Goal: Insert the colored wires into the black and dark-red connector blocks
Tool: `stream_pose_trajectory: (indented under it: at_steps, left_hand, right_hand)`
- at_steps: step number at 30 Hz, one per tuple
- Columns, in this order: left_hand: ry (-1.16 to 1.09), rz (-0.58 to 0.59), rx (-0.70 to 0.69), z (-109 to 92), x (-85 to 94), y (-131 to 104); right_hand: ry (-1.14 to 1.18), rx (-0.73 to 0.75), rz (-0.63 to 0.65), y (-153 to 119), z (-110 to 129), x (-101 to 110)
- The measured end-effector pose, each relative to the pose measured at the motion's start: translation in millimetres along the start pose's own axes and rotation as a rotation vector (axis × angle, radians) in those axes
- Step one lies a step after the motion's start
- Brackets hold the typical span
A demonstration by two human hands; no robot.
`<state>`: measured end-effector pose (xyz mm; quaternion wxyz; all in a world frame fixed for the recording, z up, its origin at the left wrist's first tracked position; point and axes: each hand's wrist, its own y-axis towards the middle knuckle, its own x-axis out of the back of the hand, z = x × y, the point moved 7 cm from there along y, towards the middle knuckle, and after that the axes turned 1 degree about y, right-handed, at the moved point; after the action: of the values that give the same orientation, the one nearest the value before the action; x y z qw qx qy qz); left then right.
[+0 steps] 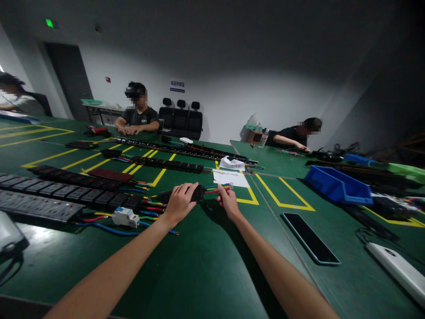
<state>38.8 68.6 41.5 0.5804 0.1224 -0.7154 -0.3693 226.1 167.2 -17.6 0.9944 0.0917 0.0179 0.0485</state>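
My left hand (181, 201) is wrapped over a black socket strip (198, 192) near the middle of the green table (186, 266). Red, yellow and blue wires (212, 189) come out of the strip's right end, with ring terminals at their tips. Those wires are pinched between the fingertips of my right hand (227, 201). Left of my hands lie more socket strips (69, 190) and a white breaker (125, 217) with coloured wires. Just behind my right hand is a white paper sheet (232, 178).
A phone (310, 238) and a white power bank (395, 270) lie on the right. Behind them sits a blue bin (338, 185). Long black strips (179, 148) cross the table further back. People sit at the far side and far left.
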Motion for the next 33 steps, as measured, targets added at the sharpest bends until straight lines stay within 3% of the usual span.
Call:
stream_pose_trajectory:
  at_steps: [10,16,33]
  left_hand:
    - [0.006,0.000,0.001,0,-0.7,0]
    - [-0.014,-0.007,0.007,0,0.7,0]
    - [-0.010,-0.026,-0.006,-2,5.4,0]
  right_hand:
    - [-0.186,0.107,-0.074,-1,5,5]
    - [-0.435,0.314,-0.212,-10,26,9]
    - [-0.711,0.659,-0.292,-33,52,-3]
